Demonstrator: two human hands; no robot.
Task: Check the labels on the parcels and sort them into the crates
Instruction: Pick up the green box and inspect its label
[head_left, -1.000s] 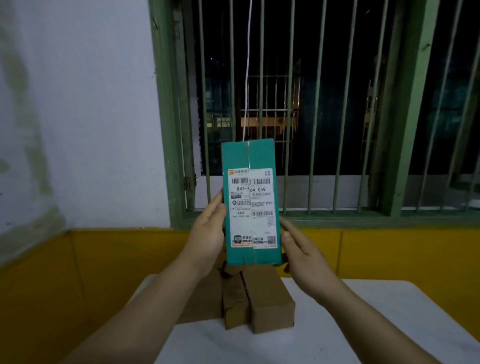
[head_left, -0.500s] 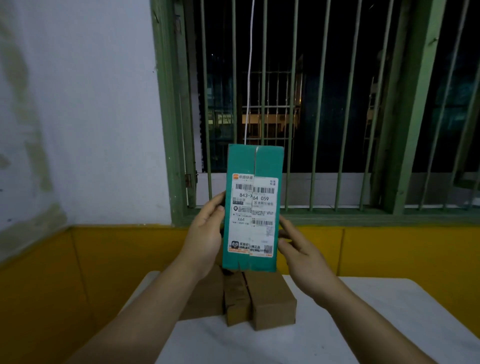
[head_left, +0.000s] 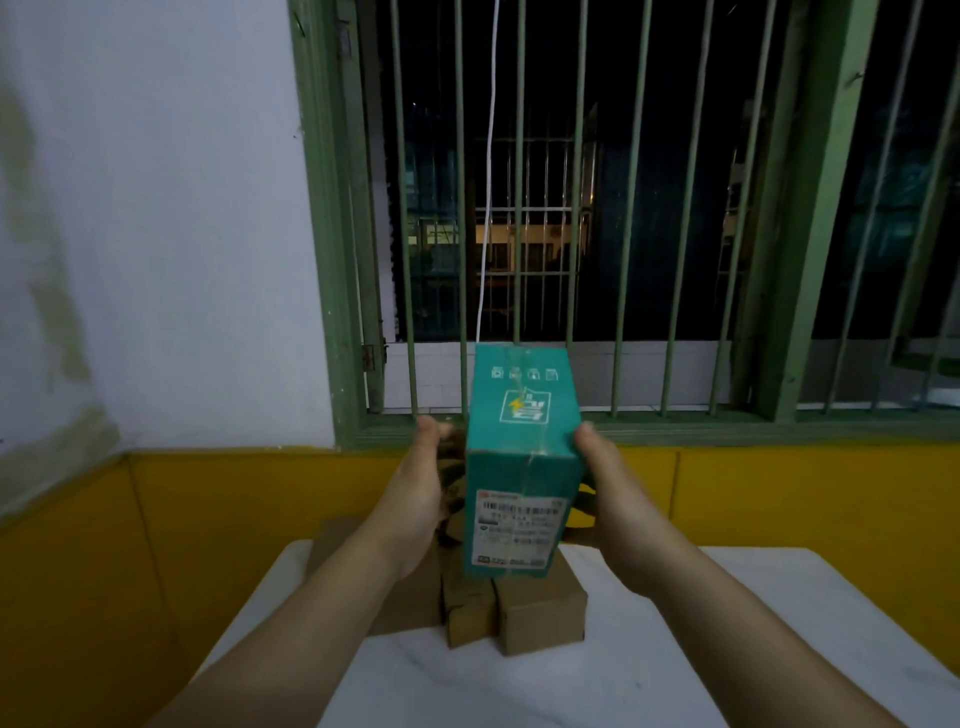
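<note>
I hold a teal parcel (head_left: 521, 457) in the air between both hands, above the table. It is tipped back, so its logo face points up and its white shipping label (head_left: 518, 530) faces me low down. My left hand (head_left: 415, 499) grips its left side with the thumb up near the top edge. My right hand (head_left: 618, 499) grips its right side, thumb on the upper corner. The fingers of both hands are hidden behind the box. No crate is in view.
Small brown cardboard parcels (head_left: 540, 608) sit side by side on the white table (head_left: 675, 649) right under the teal one. A flat brown carton (head_left: 332, 540) lies at the table's far left. A yellow wall and a barred window (head_left: 571, 260) stand behind.
The teal parcel stood upright with its label facing me. It has since tipped back and dropped lower, showing its logo face, and both hands moved up its sides.
</note>
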